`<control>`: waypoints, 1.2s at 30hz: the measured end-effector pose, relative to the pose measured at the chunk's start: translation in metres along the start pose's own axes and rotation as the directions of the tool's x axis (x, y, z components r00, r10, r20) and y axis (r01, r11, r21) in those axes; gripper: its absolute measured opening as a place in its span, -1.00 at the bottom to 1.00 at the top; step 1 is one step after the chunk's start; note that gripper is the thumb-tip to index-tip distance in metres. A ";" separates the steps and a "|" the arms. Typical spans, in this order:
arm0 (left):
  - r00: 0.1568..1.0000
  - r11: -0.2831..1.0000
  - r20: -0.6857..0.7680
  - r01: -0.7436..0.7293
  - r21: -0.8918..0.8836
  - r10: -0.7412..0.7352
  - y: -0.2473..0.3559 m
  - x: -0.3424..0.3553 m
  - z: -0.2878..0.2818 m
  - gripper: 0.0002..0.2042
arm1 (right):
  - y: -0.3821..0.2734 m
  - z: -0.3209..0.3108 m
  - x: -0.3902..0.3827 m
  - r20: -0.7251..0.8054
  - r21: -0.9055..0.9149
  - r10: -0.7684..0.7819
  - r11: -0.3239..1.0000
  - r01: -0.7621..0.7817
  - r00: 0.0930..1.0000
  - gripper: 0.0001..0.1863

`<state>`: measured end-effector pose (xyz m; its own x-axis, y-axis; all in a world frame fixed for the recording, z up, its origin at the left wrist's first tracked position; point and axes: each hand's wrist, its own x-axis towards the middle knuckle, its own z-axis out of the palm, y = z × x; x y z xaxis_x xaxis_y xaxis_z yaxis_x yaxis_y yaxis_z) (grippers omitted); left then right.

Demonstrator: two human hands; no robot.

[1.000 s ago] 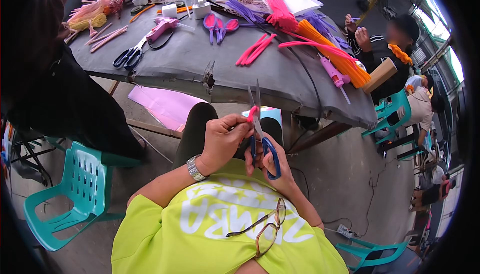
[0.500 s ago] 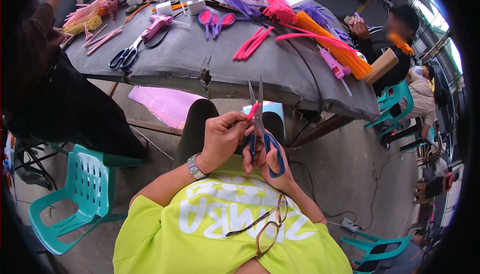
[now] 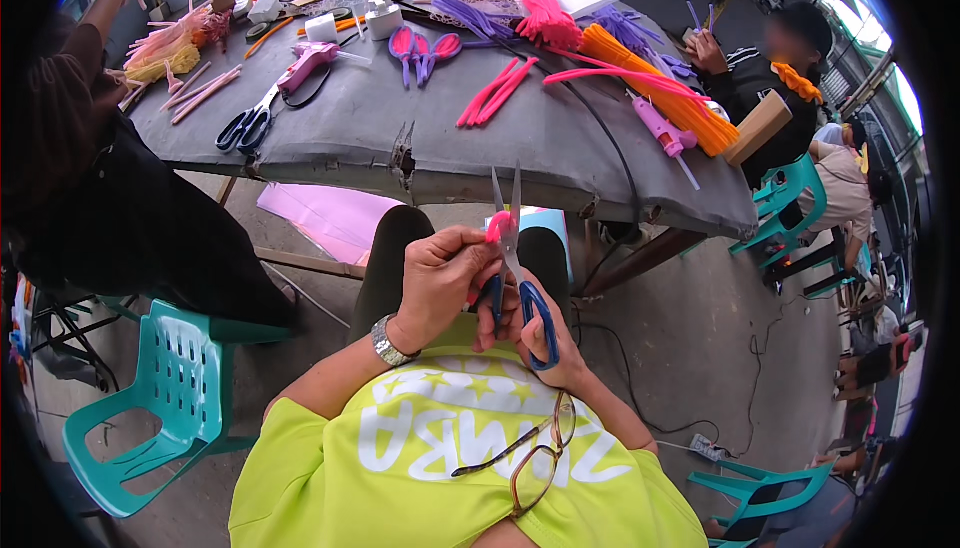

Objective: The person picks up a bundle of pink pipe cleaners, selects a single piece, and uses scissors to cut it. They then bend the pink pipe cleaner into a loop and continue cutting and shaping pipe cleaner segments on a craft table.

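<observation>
Over my lap, my left hand (image 3: 438,276) pinches a short pink fuzzy pipe cleaner (image 3: 494,229), bent at its tip. My right hand (image 3: 552,336) grips a pair of scissors (image 3: 511,248) with dark blue handles, blades pointing up and parted. The bent pink tip lies at the blades, against or between them; which one I cannot tell. Most of the pipe cleaner is hidden by my left fingers. Ahead on the table (image 3: 330,153) lie several loose pink pipe cleaners (image 3: 496,94).
A pink glue gun (image 3: 664,130) and an orange pipe-cleaner bundle (image 3: 662,88) lie at the table's right. More scissors (image 3: 245,128) and purple-handled scissors (image 3: 424,54) lie on it. A person stands at left by a green chair (image 3: 165,388); another person sits beyond the table's right.
The scissor blades have opened a little wider. The pink tip now looks more curled, and both hands have shifted only slightly.
</observation>
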<state>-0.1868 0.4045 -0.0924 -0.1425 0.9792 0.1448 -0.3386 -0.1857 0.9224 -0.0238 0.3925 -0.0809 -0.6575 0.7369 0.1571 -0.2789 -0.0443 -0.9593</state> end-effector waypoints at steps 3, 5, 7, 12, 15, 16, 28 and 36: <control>1.000 1.000 0.000 -0.019 0.024 0.019 -0.003 0.000 -0.001 -0.91 | -0.004 0.003 -0.001 -0.022 0.013 0.018 1.000 -0.018 1.000 -0.13; 0.999 0.998 0.003 -0.037 0.049 0.036 -0.005 -0.001 -0.002 -0.91 | -0.008 0.006 0.000 -0.020 -0.014 0.018 1.000 -0.018 1.000 -0.13; 0.998 0.996 0.003 -0.056 0.075 0.056 -0.006 -0.001 -0.002 -0.91 | -0.011 0.008 0.000 -0.028 -0.041 0.022 0.999 -0.023 0.999 -0.12; 0.986 0.966 -0.024 -0.157 0.204 0.165 -0.001 -0.001 0.002 -0.93 | -0.016 0.010 0.001 -0.056 -0.058 0.075 0.995 -0.078 0.996 -0.12; 0.981 0.956 -0.025 -0.181 0.229 0.191 -0.002 -0.001 0.002 -0.93 | -0.014 0.007 0.000 -0.045 -0.023 0.054 0.998 -0.055 0.998 -0.12; 0.980 0.952 -0.026 -0.185 0.243 0.197 -0.002 -0.001 0.002 -0.93 | -0.014 0.007 0.000 -0.041 -0.011 0.047 0.999 -0.047 0.998 -0.12; 0.955 0.871 0.036 -0.284 0.400 0.295 -0.006 0.003 -0.001 -0.94 | -0.001 0.006 -0.004 -0.063 0.196 0.052 0.980 -0.039 0.997 -0.42; 0.962 0.839 0.117 -0.271 0.472 0.245 0.022 0.008 -0.007 -0.93 | -0.023 -0.009 -0.014 -0.177 0.064 -0.064 0.995 0.076 0.982 -0.53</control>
<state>-0.2020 0.4073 -0.0740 -0.1107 0.9067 0.4070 0.1931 -0.3821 0.9037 -0.0023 0.3895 -0.0631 -0.5041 0.8460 0.1737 -0.3724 -0.0314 -0.9276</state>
